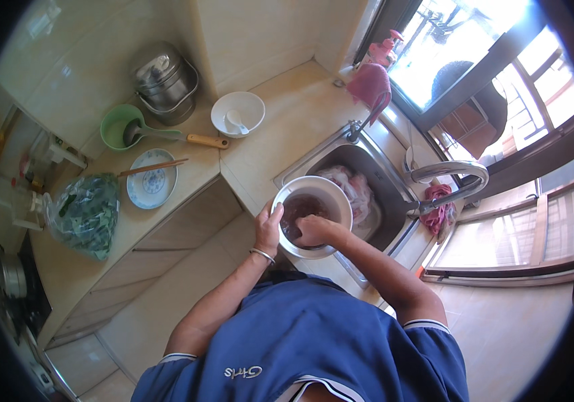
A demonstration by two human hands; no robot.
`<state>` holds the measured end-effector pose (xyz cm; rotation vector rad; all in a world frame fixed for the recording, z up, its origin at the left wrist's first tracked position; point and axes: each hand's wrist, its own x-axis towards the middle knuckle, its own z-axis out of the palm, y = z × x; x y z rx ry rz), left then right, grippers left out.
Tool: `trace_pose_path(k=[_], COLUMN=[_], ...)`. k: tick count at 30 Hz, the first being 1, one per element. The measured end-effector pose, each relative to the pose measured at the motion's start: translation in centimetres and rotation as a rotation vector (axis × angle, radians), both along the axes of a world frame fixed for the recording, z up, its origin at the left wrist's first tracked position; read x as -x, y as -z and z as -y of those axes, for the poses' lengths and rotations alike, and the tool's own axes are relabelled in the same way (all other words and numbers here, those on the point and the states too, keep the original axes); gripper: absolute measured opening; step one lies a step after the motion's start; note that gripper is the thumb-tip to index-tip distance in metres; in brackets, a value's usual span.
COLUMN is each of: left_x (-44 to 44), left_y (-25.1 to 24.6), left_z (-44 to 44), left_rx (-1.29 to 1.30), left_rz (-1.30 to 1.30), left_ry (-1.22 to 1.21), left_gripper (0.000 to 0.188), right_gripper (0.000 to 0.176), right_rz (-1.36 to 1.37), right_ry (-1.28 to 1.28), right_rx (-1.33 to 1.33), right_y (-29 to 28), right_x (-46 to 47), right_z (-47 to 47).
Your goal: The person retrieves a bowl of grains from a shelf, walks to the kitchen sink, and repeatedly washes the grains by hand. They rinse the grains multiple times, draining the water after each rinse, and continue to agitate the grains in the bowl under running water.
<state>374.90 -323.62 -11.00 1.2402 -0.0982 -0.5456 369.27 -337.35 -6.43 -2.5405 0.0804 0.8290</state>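
Note:
A deep white bowl (338, 197) is held up at the front edge of the sink, partly over it. My left hand (268, 228) grips its left side, with the thumb over the rim and a bangle on the wrist. Reddish-brown wet contents (303, 207) fill the lower part of the bowl. My right hand (318, 231) reaches inside with curled fingers dipped in them; whether it pinches anything is hidden. Behind the bowl, a whitish plastic bag (355, 188) with reddish contents lies in the steel sink (390, 228).
A curved faucet (455, 173) rises right of the sink, by a pink cloth (438, 208). Leftward on the counter are a white bowl (249, 103) with a spoon, a green container (116, 125) with a ladle (206, 140), a steel pot (166, 93), a plate (152, 188) with chopsticks, and bagged greens (88, 213).

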Motion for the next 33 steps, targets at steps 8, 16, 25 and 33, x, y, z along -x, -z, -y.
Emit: trace_pose_path(k=[8,16,25,33], left_x=[0.1,-0.1,-0.1,0.0], left_y=[-0.3,-0.3,-0.4,-0.8], left_z=[0.0,-0.3,-0.3,-0.3], left_rx=[0.059,-0.008,-0.038,-0.029], left_rz=[-0.037,0.01,0.019,0.036], left_ry=[0.021,0.039,0.048,0.015], left_gripper=[0.027,0.032,0.031,0.031], right_gripper=[0.019,0.021,0.037,0.027], right_rz=[0.378,0.231,0.35,0.117], right_ry=[0.175,0.109,0.163,-0.253], right_rx=[-0.056,0.199,0.036,-0.123], right_y=[2.3,-1.1,2.3,2.6], right_x=[-3.0,-1.1,-1.9,-0.1], right_z=[-1.5,2.2,0.2,0.1])
